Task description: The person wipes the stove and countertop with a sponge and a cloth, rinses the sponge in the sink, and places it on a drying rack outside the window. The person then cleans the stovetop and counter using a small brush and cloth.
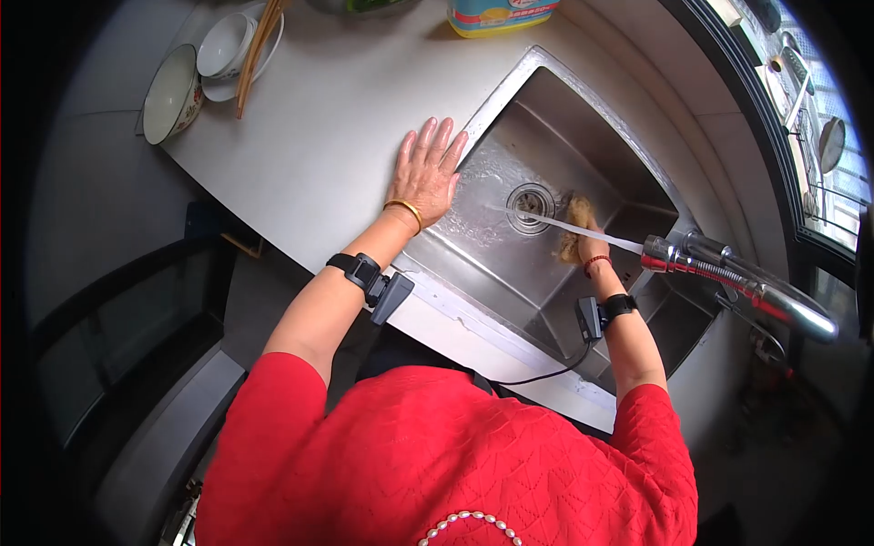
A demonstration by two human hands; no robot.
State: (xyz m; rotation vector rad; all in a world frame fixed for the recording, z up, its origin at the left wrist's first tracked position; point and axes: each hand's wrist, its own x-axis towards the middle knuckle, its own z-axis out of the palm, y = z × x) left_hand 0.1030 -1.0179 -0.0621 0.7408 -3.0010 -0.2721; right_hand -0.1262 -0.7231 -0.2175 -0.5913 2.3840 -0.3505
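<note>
My left hand [428, 173] lies flat on the counter at the sink's left rim, fingers stretched out, holding nothing. Inside the steel sink [487, 273], my right hand [594, 247] grips a yellowish-brown, rough-looking scrubbing pad [578, 211] against the basin, right of the drain [530, 205]. My right fingers are partly hidden by the pad. From the faucet [669, 255] a water stream [601, 236] runs left across the basin, passing over the drain and splashing on the sink floor.
A floral enamel bowl [168, 105], white bowls [224, 45] and wooden chopsticks [258, 59] stand at the counter's far left. A blue and yellow container [501, 16] is behind the sink. A second basin [678, 314] lies on the right, below the faucet. A window [819, 118] borders the right side.
</note>
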